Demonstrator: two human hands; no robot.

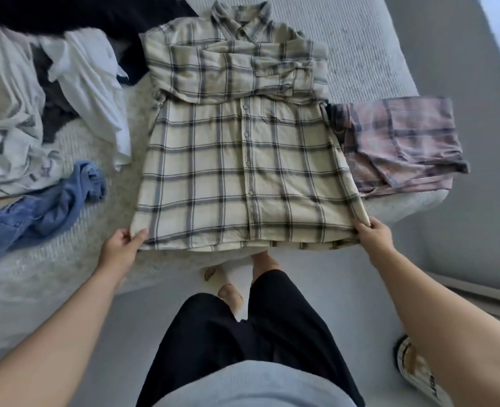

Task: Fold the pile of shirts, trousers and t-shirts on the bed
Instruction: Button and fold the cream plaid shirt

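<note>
A cream plaid shirt lies flat on the bed, buttoned front up, with both sleeves folded across its chest below the collar. My left hand pinches the shirt's bottom left hem corner. My right hand pinches the bottom right hem corner. A folded pink plaid shirt lies on the bed just right of it. To the left sits the unfolded pile: white garments, a pale striped one, dark clothes and a blue denim piece.
The bed's near edge runs just under the shirt hem, and my legs in black trousers stand against it. A slipper lies on the grey floor at lower right. Black fabric covers the bed's far left.
</note>
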